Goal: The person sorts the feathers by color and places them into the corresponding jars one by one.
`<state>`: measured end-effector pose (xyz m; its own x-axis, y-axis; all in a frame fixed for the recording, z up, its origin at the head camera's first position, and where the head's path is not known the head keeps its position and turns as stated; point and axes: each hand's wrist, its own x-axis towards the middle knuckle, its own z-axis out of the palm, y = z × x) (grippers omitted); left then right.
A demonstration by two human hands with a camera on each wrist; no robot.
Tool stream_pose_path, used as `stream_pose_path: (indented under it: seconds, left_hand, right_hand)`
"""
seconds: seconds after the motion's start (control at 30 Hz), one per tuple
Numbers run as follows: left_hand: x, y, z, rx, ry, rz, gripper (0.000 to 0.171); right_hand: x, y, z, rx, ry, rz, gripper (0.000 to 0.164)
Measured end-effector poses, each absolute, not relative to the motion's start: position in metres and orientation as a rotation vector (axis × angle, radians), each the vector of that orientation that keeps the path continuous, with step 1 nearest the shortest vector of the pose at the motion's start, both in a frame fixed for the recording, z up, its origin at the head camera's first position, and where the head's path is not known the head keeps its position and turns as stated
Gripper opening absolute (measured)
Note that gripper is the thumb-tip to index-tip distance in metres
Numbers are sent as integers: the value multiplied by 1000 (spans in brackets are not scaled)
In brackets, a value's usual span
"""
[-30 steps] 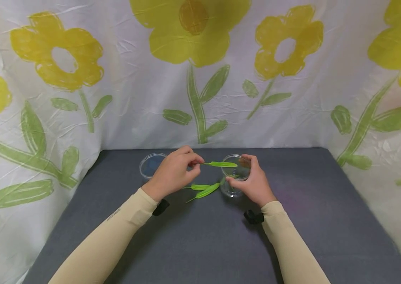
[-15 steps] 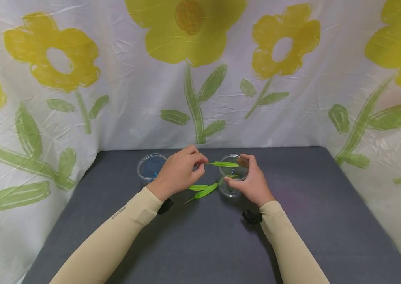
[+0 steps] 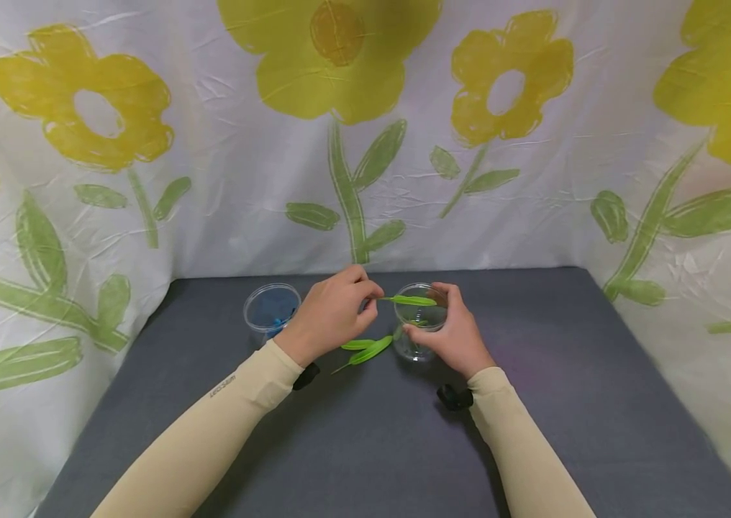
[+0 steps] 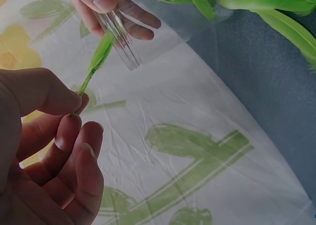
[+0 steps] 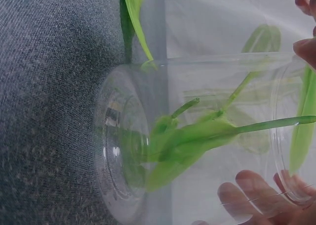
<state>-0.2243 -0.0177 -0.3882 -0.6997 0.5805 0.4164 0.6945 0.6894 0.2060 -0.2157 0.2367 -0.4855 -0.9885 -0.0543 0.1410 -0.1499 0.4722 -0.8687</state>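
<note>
My left hand (image 3: pixel 334 314) pinches the thin quill of a green feather (image 3: pixel 414 301) between thumb and fingertips. The feather lies level, its vane over the mouth of a clear plastic jar (image 3: pixel 409 351). Around the jar's upper part my right hand (image 3: pixel 457 334) holds on, thumb at the near side and fingers on the far side. In the right wrist view several green feathers (image 5: pixel 192 141) lie inside the jar, quills toward its mouth. On the table between the hands are loose green feathers (image 3: pixel 372 350), one crossing another.
A second clear jar (image 3: pixel 246 316) stands behind the left wrist, with blue pieces (image 3: pixel 283 319) in it, partly hidden by the hand. The dark grey table (image 3: pixel 365 446) ends at a white curtain (image 3: pixel 236 216) printed with yellow flowers.
My left hand has shifted slightly right, bringing the feather further over the jar's mouth. The right hand keeps its hold on the jar. The head view has turned slightly.
</note>
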Motion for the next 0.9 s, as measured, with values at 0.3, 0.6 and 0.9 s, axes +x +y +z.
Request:
stream_pose_path:
  seconds: [0.3, 0.6, 0.9]
  left_hand:
    - [-228, -7, -390, -1062, -2530, -460, 19]
    - [-227, -6, -388, -1072, -2439, -511, 26]
    - [-224, -21, -396, -991, -2529, -545, 28]
  right_hand:
    - [-217, 237, -487, 173, -2606, 1544, 99]
    - [-217, 236, -485, 189, -2606, 1555, 100]
    - [-218, 239, -486, 175, -2612, 1537, 101]
